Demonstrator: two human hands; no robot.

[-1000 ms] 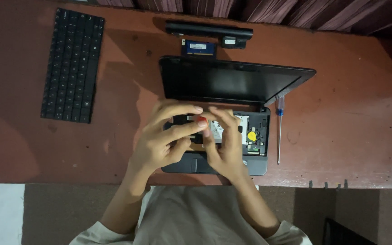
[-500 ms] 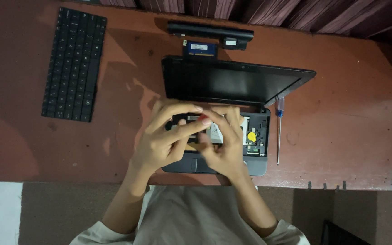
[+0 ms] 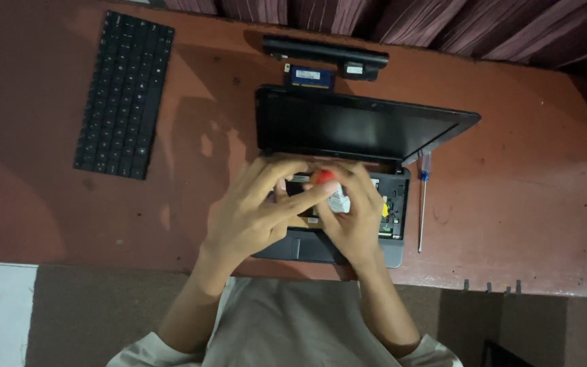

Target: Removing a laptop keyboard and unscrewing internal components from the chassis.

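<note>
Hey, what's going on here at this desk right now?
A person has both hands over an open small laptop whose keyboard is removed. The left hand and right hand meet around a small red-tipped item above the exposed internals. The detached keyboard, a battery, a memory module and a screwdriver lie on the table.

Dim room, worn red-brown table seen from above.
Dark maroon pleated curtain hangs along the table's far edge. Tabletop scuffed w/ pale patches, a few small notches on its near edge at right. Brownish floor below, pale patch bottom left. Light low, soft shadows.
</note>
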